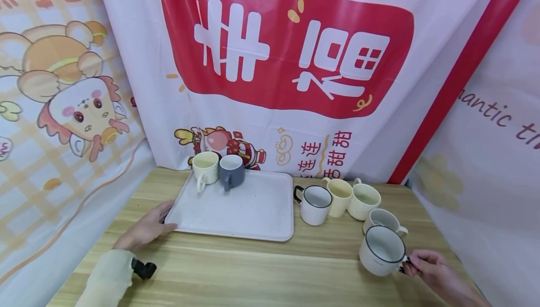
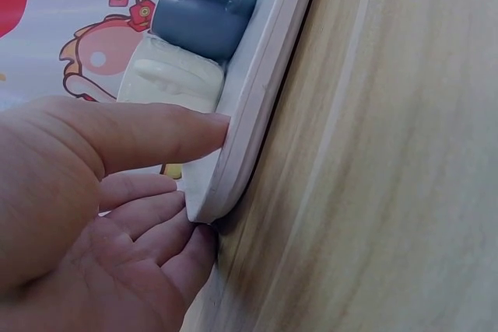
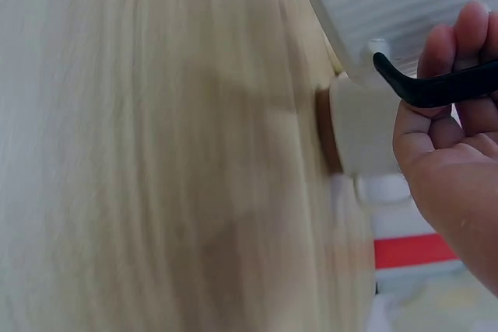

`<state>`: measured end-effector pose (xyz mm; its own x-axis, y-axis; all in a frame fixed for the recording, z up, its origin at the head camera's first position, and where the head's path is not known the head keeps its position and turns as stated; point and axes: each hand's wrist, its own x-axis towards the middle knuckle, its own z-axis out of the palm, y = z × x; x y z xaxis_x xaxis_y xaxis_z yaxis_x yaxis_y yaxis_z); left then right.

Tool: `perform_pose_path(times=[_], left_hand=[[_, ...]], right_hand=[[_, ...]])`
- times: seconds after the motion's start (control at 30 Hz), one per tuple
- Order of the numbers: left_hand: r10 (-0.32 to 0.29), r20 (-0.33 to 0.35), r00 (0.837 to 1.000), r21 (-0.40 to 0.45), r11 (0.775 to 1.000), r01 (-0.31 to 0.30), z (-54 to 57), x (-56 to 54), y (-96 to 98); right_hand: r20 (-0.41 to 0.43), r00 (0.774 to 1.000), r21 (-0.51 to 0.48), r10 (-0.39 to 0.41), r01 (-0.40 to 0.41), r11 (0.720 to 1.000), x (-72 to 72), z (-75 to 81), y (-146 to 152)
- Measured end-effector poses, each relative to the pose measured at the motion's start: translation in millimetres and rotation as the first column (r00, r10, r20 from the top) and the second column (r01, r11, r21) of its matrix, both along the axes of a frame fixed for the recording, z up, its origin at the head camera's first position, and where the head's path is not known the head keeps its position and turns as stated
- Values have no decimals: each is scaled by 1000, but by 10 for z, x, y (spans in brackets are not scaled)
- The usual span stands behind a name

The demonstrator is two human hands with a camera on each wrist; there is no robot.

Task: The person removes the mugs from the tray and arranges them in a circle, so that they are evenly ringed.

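My left hand (image 1: 145,227) grips the near left corner of a white rectangular tray (image 1: 244,213). In the left wrist view the thumb lies over the tray's rim (image 2: 247,138), with the other fingers under and beside it. On the tray's far left stand a cream mug (image 1: 206,175) and a grey-blue mug (image 1: 233,176), side by side and upright. My right hand (image 1: 434,269) holds a white mug with a dark rim (image 1: 381,262) by its black handle (image 3: 443,89). That mug appears raised off the table, in front of a plain white mug (image 1: 384,218).
Right of the tray stand a white mug with a black handle (image 1: 316,208), a yellow mug (image 1: 339,199) and a pale green mug (image 1: 363,204). The wooden table (image 1: 253,274) ends against a printed curtain (image 1: 274,147) at the back; more printed sheets hang at both sides.
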<state>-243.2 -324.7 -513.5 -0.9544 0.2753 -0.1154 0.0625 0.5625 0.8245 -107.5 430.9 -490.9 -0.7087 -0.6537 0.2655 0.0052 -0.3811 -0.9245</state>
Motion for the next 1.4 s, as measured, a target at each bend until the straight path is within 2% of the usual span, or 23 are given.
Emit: perform_pose_path(times=[0.23, 0.53, 0.7, 0.93, 1.03, 1.07, 1.1, 1.13, 1.17, 1.2, 1.23, 1.27, 1.3, 1.33, 1.37, 1.4], left_hand=[[-9, -30, 1000, 0, 1000, 9, -28, -20, -19], [-4, -31, 1000, -13, 1000, 4, -18, -19, -7], [0, -15, 1000, -14, 1000, 0, -12, -16, -7], [-3, -16, 1000, -19, 1000, 3, -22, -27, -7], [-2, -14, 1000, -16, 1000, 2, -26, -32, -9], [-2, -12, 1000, -15, 1000, 2, -27, -33, -10], [-3, -10, 1000, -14, 1000, 3, -28, -35, -8], [-4, -9, 1000, -13, 1000, 4, -31, -36, -8], [-6, -9, 1000, -14, 1000, 6, -34, -37, -7], [-6, -8, 1000, -14, 1000, 6, -37, -37, -7], [-6, -8, 1000, -15, 1000, 6, -38, -36, -7], [-6, -9, 1000, -16, 1000, 6, -39, -35, -6], [-6, -8, 1000, -14, 1000, 6, -39, -34, -6], [-4, -7, 1000, -11, 1000, 4, -38, -32, -6], [-3, -7, 1000, -9, 1000, 3, -36, -32, -7], [-2, -7, 1000, -5, 1000, 2, -35, -31, -8]], right_hand=[[148, 986, -51, 72, -65, 997, 26, -126, 178], [118, 992, -95, 52, -41, 995, 16, -319, 240], [160, 986, -91, 41, -26, 996, 9, -343, 266], [195, 981, -5, 17, -16, 1000, 12, -299, 280], [190, 979, 120, -73, 51, 991, 40, -263, 297], [172, 976, 204, -133, 97, 974, 52, -239, 311], [120, 970, 302, -210, 166, 939, 65, -211, 320], [32, 957, 405, -287, 250, 880, 82, -175, 328], [-64, 933, 513, -353, 335, 790, 97, -126, 333], [-163, 903, 600, -397, 410, 687, 108, -70, 336], [-263, 867, 671, -423, 479, 565, 120, -5, 330], [-354, 828, 714, -435, 539, 446, 125, 68, 317], [-430, 792, 728, -433, 588, 352, 124, 138, 300], [-483, 765, 726, -427, 622, 294, 122, 211, 282], [-516, 747, 715, -419, 645, 270, 112, 282, 258], [-552, 726, 692, -411, 674, 260, 99, 351, 228]])
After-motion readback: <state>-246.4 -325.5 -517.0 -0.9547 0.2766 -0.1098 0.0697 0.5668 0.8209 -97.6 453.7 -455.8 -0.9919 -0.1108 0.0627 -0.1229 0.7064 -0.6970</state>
